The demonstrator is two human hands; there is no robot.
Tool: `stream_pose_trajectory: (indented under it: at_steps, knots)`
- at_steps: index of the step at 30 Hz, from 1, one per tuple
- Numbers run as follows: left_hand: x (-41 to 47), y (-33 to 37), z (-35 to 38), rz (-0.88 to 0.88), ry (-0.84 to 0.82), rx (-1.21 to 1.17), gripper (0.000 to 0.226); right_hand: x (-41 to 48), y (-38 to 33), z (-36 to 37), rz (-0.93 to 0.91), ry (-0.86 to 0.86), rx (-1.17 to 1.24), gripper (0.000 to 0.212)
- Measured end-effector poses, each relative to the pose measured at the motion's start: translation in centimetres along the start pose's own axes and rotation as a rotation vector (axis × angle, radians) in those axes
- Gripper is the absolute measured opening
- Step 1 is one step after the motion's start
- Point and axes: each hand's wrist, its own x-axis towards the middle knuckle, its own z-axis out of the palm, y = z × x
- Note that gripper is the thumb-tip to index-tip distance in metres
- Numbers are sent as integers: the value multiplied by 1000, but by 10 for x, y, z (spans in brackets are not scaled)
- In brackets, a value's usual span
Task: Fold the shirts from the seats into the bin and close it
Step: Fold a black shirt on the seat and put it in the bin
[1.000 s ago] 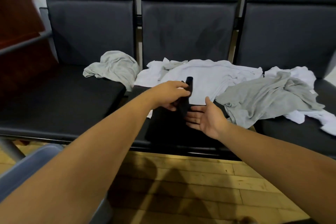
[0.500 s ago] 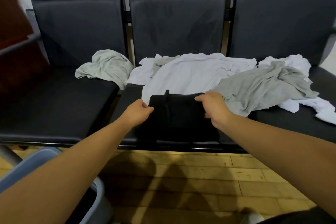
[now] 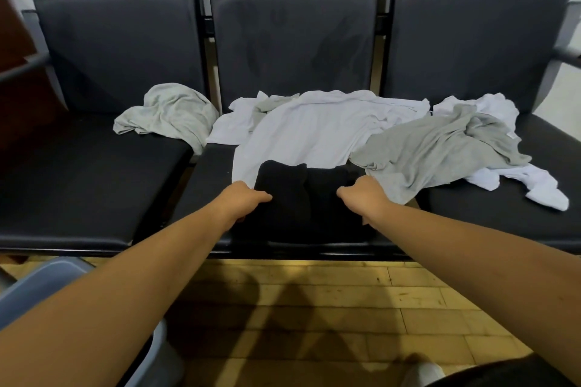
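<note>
Black shirt (image 3: 298, 195) (folded, on the middle seat (image 3: 213, 173)) gripped by both hands, left (image 3: 243, 199) and right (image 3: 364, 198).

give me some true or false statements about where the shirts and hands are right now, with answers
1. The left hand and the right hand each grip a side of the black shirt. True.
2. The black shirt is inside the bin. False: it lies on the middle seat; the bin stands on the floor at lower left.
3. A crumpled grey shirt lies on the left seat. True.
4. The white shirt covers the black shirt. False: the white shirt is spread behind it, and the black shirt's far edge overlaps it.
5. The right seat holds no clothes. False: a second grey shirt lies across onto the right seat.
</note>
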Motion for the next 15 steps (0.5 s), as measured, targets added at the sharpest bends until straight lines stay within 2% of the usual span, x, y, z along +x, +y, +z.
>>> stream_pose_trajectory:
  at_steps: [2,5,8,9,11,13,15]
  knots:
    - [3,-1,0,-57,-62,-148,51,3,-2,0,-10,14,-137,38]
    - [-7,7,5,-100,-217,-383,42,5,-5,0,-27,47,-303,48]
    - [-13,17,9,-116,-319,-549,40,7,-5,1,13,-11,-249,33]
    - [-15,20,9,-113,-325,-586,40,8,-4,2,38,-18,-207,23]
    - [-22,26,6,-94,-311,-639,39,6,-4,3,64,-24,-29,16]
    - [-28,32,0,-67,-287,-696,37,0,-9,6,81,-73,265,23]
    - [-35,35,-11,-31,-266,-779,31,-7,-17,6,117,-203,595,31]
